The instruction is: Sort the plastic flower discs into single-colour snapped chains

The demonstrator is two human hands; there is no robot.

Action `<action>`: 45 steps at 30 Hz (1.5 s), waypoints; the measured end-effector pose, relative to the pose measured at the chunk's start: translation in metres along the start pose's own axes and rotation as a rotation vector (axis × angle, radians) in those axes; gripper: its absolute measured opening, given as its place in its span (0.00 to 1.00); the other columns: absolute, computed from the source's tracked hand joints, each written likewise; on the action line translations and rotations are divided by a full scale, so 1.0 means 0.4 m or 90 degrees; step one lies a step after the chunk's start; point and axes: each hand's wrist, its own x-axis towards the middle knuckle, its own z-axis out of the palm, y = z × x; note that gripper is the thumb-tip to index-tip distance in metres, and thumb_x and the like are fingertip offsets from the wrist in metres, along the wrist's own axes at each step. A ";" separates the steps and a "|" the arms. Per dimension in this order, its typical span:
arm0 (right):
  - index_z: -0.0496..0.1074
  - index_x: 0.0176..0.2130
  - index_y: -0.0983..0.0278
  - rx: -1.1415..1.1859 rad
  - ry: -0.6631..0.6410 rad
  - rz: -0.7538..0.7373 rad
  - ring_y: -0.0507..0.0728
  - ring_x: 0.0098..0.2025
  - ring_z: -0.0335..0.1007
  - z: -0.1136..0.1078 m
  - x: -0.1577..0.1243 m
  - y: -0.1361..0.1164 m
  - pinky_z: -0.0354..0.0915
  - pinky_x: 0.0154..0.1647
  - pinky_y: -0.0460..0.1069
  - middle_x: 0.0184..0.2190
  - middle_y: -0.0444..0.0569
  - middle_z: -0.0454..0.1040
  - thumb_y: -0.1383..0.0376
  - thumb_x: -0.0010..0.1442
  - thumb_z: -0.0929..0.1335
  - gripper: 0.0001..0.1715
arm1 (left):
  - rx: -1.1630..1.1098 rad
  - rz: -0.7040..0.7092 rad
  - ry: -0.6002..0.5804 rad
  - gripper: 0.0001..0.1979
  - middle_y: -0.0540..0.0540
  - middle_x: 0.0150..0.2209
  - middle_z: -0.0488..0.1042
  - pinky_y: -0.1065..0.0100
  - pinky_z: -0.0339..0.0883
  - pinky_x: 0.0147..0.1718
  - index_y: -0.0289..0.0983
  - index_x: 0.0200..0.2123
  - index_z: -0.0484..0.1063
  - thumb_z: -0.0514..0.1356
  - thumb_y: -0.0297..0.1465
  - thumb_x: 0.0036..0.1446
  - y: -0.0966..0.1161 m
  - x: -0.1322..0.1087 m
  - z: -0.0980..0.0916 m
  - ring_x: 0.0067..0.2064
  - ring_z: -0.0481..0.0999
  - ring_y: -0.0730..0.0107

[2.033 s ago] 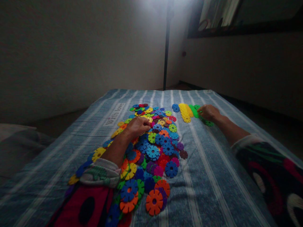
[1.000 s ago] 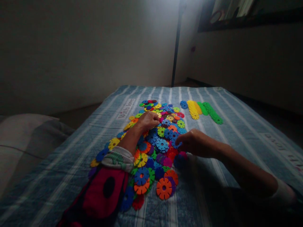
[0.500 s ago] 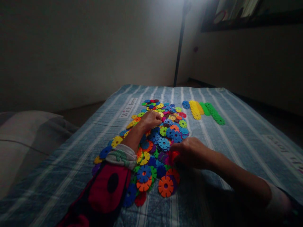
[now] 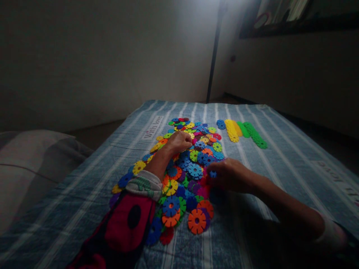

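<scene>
A heap of colourful flat plastic snowflake discs (image 4: 195,170), notched round the rim and holed in the middle, lies on the striped cloth. My left hand (image 4: 181,141) rests closed over the upper part of the heap; its fingertips are hidden, so whatever they hold does not show. At the heap's right edge, my right hand (image 4: 228,173) has its fingers and thumb curled round a blue snowflake disc (image 4: 213,174). Pink and red discs lie right by its fingertips. An orange disc (image 4: 196,221) sits at the near end of the heap.
Right of the heap, discs lie in overlapping rows by colour: blue (image 4: 221,124), yellow (image 4: 232,131) and green (image 4: 255,135). A blue cloth with white stripes (image 4: 123,149) covers the surface. Pale fabric (image 4: 30,168) is at the left, and a dark pole (image 4: 213,56) stands behind.
My right hand has shifted slightly up and to the right, and a blue disc now shows between its fingers where red showed before. My left hand has stayed in place.
</scene>
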 end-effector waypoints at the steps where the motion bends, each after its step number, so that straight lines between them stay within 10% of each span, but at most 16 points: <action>1: 0.75 0.42 0.59 0.009 -0.013 -0.007 0.47 0.24 0.60 -0.002 -0.001 -0.001 0.46 0.25 0.44 0.24 0.42 0.71 0.60 0.57 0.69 0.11 | -0.001 0.000 0.000 0.08 0.50 0.24 0.76 0.73 0.60 0.27 0.35 0.26 0.79 0.58 0.26 0.44 0.000 0.000 0.000 0.29 0.72 0.71; 28: 0.77 0.35 0.62 -0.011 -0.059 0.045 0.47 0.24 0.59 -0.006 0.001 0.011 0.45 0.24 0.44 0.24 0.44 0.72 0.60 0.56 0.68 0.10 | -0.005 -0.008 -0.001 0.09 0.50 0.24 0.76 0.72 0.61 0.29 0.35 0.26 0.79 0.58 0.28 0.44 0.005 -0.004 -0.003 0.30 0.72 0.71; 45: 0.73 0.28 0.68 0.478 0.056 0.085 0.46 0.18 0.57 -0.013 0.018 0.067 0.53 0.18 0.42 0.16 0.41 0.66 0.59 0.52 0.69 0.13 | 0.000 -0.009 -0.012 0.09 0.51 0.23 0.75 0.74 0.59 0.26 0.35 0.26 0.79 0.58 0.27 0.44 0.009 -0.005 -0.010 0.29 0.71 0.72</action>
